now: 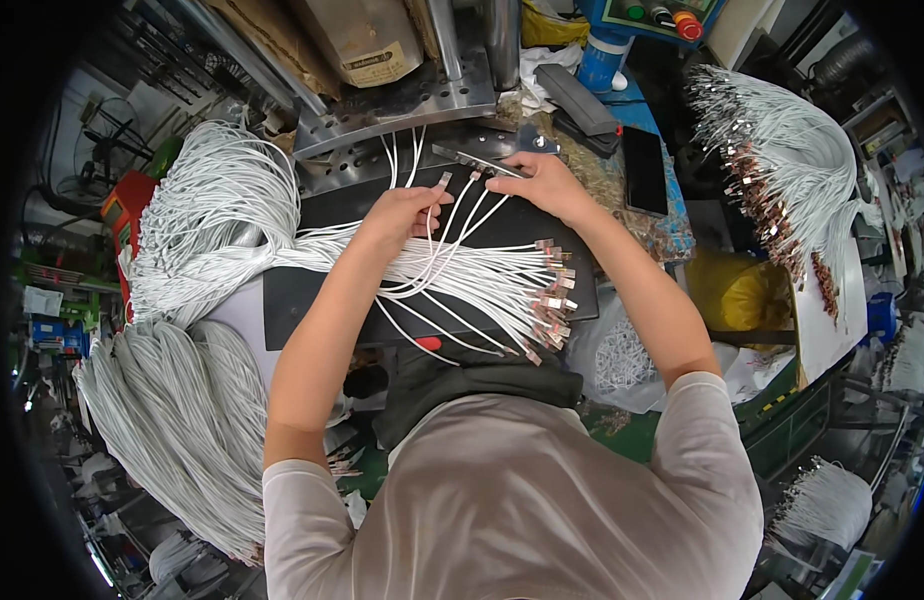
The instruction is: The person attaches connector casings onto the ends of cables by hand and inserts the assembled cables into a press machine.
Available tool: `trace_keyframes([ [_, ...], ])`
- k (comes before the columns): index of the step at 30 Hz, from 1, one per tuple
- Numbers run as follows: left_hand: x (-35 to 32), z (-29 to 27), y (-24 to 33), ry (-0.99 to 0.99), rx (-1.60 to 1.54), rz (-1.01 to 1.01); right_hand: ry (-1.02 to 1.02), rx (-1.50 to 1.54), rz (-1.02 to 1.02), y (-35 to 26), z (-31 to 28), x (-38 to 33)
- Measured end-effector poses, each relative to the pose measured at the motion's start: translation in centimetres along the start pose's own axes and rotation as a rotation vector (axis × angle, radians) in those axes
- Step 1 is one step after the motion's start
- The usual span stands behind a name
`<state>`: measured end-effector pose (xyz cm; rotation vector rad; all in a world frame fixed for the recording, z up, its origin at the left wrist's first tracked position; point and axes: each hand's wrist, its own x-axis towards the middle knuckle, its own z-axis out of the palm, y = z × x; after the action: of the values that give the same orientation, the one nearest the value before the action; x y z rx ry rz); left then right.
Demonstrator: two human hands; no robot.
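My left hand (402, 215) is closed on a white cable, whose clear plug (444, 180) sticks up past the fingertips. Between the thumb and fingers of my right hand (547, 188) is the right end of a narrow metal bar (472, 160). Several white cable ends come up to the bar beside my right thumb; whether they are seated in it I cannot tell. Below both hands, a fanned bundle of white cables (452, 262) lies across a black board (290, 300). Its plug ends (554, 300), clear with copper-coloured parts, point to the right.
Behind the hands stands a steel press fixture (402, 118) with a perforated plate. Thick white cable bundles (217, 190) lie at the left, another (792, 150) at the right. A black phone (644, 170), a bag of small white pieces (627, 355) and a red button (688, 26) are on the right.
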<state>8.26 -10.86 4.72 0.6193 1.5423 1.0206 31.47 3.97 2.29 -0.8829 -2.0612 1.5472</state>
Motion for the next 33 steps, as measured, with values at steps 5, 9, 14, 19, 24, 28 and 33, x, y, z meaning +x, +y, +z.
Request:
trace_keyframes([
  [5, 0.2, -0.4, 0.0, -0.097, 0.09, -0.016, -0.163, 0.023, 0.048, -0.5, -0.1, -0.4],
  [9, -0.1, 0.6, 0.1, -0.066, 0.079, 0.004, -0.228, 0.023, 0.015, -0.9, -0.1, -0.8],
  [14, -0.6, 0.7, 0.5, -0.093, 0.071, 0.03, -0.163, -0.049, -0.025, -1.5, 0.1, -1.0],
  [19, 0.3, -2.8, 1.4, 0.219, 0.575, 0.324, 0.205, -0.713, -0.356, -1.9, 0.2, 0.2],
  [24, 3.8, -4.6, 3.5, 0.348, -0.141, 0.236, 0.567, -0.684, -0.8, -1.8, 2.2, 8.2],
  [28, 4.4, -4.5, 4.1, 0.03, 0.032, 0.154, 0.552, -0.783, -0.67, -1.4, 3.5, 18.6],
  [33, 1.0, -3.7, 3.4, 0.122, 0.141, 0.269, 0.467, -0.792, -0.488, -1.1, 3.2, 25.4],
])
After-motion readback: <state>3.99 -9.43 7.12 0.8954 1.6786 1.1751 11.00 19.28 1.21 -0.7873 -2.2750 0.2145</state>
